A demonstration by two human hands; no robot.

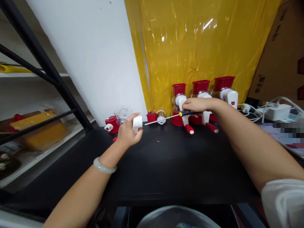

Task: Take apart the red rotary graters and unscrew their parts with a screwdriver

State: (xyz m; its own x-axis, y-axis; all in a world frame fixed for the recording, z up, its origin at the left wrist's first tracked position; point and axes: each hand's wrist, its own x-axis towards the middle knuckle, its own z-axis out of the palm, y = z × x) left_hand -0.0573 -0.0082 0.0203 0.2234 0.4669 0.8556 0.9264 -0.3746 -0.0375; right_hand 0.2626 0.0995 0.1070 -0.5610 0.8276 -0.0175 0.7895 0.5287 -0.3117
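Observation:
My left hand (128,132) is closed around a small white plastic part (137,123) above the black table (163,167). A long screwdriver (166,118) runs sideways, its tip at the right side of that white part; whether it sits in a screw is too small to tell. My right hand (196,104) grips the dark handle with yellow bands. Behind the right hand stand red and white rotary graters (201,87) with crank handles. Beyond the left hand are a red base with a white knob (111,124) and a clear plastic housing (123,114).
A red pusher (151,117) and a metal grater drum (161,117) stand at the back. White chargers and cables (277,111) lie at the right beside a tablet (282,134). Shelving with a black frame (57,79) borders the left. A lined bin (175,215) sits below the front edge.

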